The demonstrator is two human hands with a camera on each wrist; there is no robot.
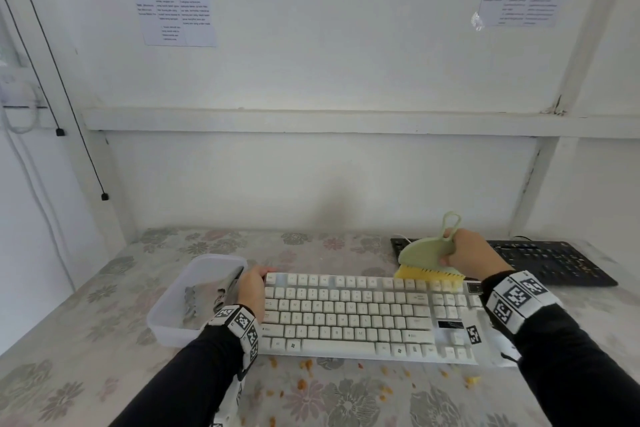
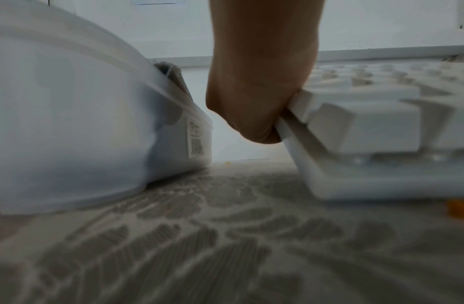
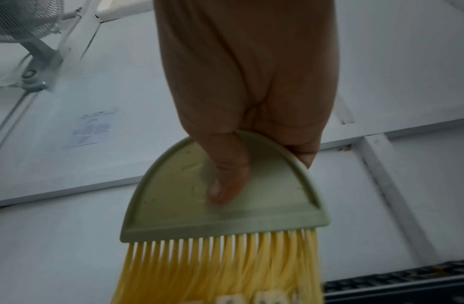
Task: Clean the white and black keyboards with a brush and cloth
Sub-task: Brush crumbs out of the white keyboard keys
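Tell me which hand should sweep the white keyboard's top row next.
Right. The right hand already grips the brush, bristles on the white keyboard top row; the left hand holds its left edge steady.

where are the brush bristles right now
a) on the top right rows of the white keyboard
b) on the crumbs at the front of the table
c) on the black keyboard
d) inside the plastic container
a: the right hand holds the green brush with its yellow bristles down on the far right rows of the white keyboard.
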